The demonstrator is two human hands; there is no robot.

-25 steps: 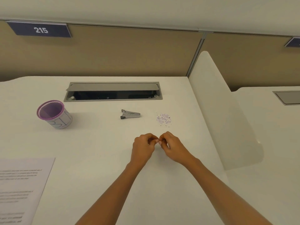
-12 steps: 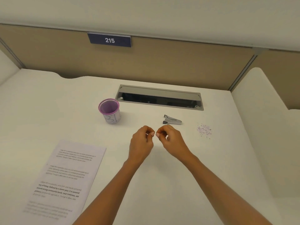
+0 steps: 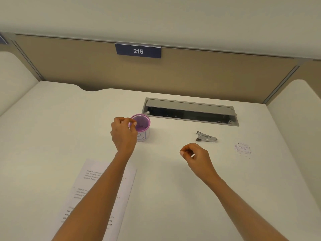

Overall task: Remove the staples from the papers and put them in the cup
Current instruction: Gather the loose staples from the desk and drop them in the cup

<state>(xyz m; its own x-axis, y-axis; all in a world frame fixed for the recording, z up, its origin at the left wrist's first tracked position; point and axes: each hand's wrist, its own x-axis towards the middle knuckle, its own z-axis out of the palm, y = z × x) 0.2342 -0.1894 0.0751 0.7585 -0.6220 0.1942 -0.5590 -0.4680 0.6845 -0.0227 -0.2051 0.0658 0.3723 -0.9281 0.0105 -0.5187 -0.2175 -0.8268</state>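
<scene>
The left hand point(image 3: 124, 131) reaches out over the worktop point(image 3: 52, 127), thumb and forefinger pinched together right at the near-left rim of the cup point(image 3: 141, 126), the other fingers curled under. Whether anything sits in that pinch is too small to tell. The right hand point(image 3: 196, 157) hangs well apart from it, nearer the front edge, fingers loosely curled with the thumb close to the forefinger and nothing visible in it.

The cup, purple mesh with a white paper band, stands upright around the middle of the worktop, just left of the grey cable hatch point(image 3: 190, 111) set in near the back edge. A metal staple remover point(image 3: 206, 137) lies on its side in front of the hatch's right end. Further toward the right edge is a scatter of tiny purple specks point(image 3: 242, 149). A printed sheet of paper point(image 3: 95, 171) lies flat at the front-left, partly under the left forearm.

Behind the worktop runs a tan partition point(image 3: 208, 75) carrying a dark number plate point(image 3: 138, 51) reading 215. Pale rounded dividers point(image 3: 298, 101) flank both sides.
</scene>
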